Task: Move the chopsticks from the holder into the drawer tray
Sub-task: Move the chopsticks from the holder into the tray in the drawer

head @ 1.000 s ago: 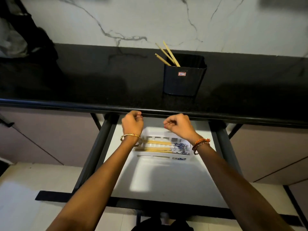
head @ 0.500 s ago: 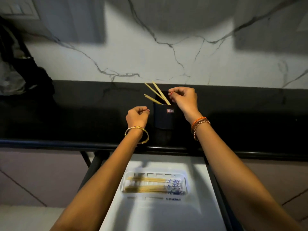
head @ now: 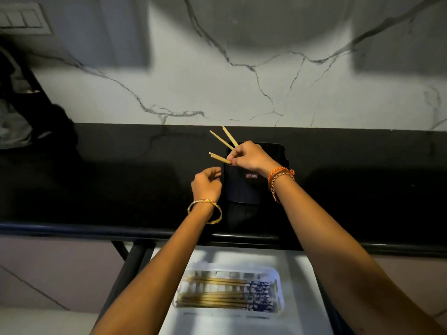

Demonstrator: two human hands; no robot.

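Observation:
A black square holder (head: 244, 187) stands on the black counter. Three wooden chopsticks (head: 221, 139) stick out of its top left corner. My right hand (head: 249, 157) is over the holder's mouth, its fingertips pinched on the lowest chopstick (head: 219, 157). My left hand (head: 206, 183) hovers just left of the holder, fingers loosely curled and holding nothing. Below the counter the white drawer is pulled out; its white slotted tray (head: 278, 281) holds several chopsticks with blue patterned ends lying side by side.
The black counter (head: 121, 180) runs across the view with a marble wall behind. A dark bundle of cloth or bags (head: 29, 117) sits at the counter's far left. A switch plate (head: 21, 19) is at the top left.
Both hands rose from the drawer up to the counter. My right hand moved onto the holder's mouth and closed on a chopstick. My left hand came beside the holder and loosened.

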